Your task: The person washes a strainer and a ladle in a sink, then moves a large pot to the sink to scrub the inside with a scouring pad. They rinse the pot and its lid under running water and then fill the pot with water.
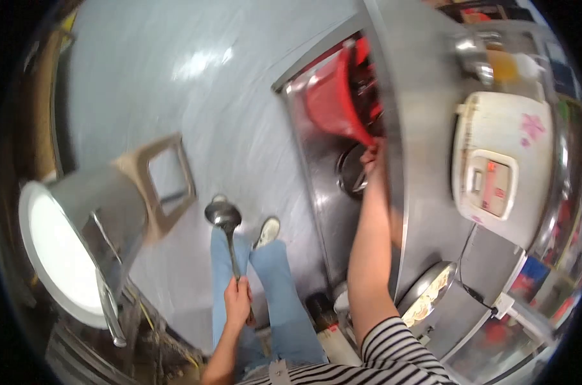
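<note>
My left hand (237,301) grips the handle of a long metal ladle (224,218), whose bowl hangs over the grey floor by my jeans and shoe. My right hand (370,158) reaches onto the lower shelf under the steel counter (425,212). There it touches the edge of a tilted red plastic basin (332,96), just above a dark round pot (352,172). Its fingers are partly hidden by the counter's edge.
A large steel pot (79,237) with white contents stands at the left, beside a tan plastic stool (165,176). A white rice cooker (499,167), a lidded pan (425,295), a power strip (503,301) and bottles sit on the counter.
</note>
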